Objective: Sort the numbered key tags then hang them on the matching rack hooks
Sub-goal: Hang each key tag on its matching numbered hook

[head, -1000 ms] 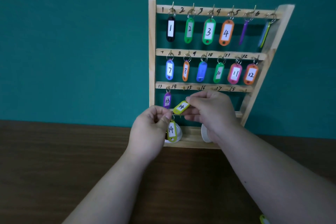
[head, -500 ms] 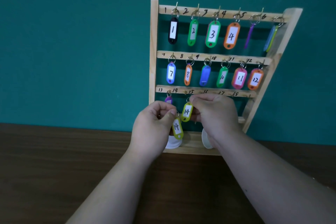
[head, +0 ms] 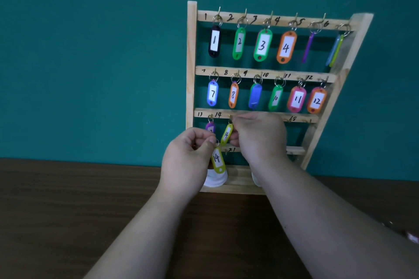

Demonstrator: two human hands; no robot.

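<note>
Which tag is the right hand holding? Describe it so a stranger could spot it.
Find the wooden rack against the green wall and drop to its third rail, marked 13 and 14 at the left. Near that 14, the right hand holds a yellow-green tag numbered 14. Its twin tag dangles lower from the left hand; this one sits higher, beside the purple tag.

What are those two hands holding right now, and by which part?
The left hand pinches the lower yellow 14 tag by its metal ring. The right hand holds the upper yellow 14 tag at its ring.
</note>
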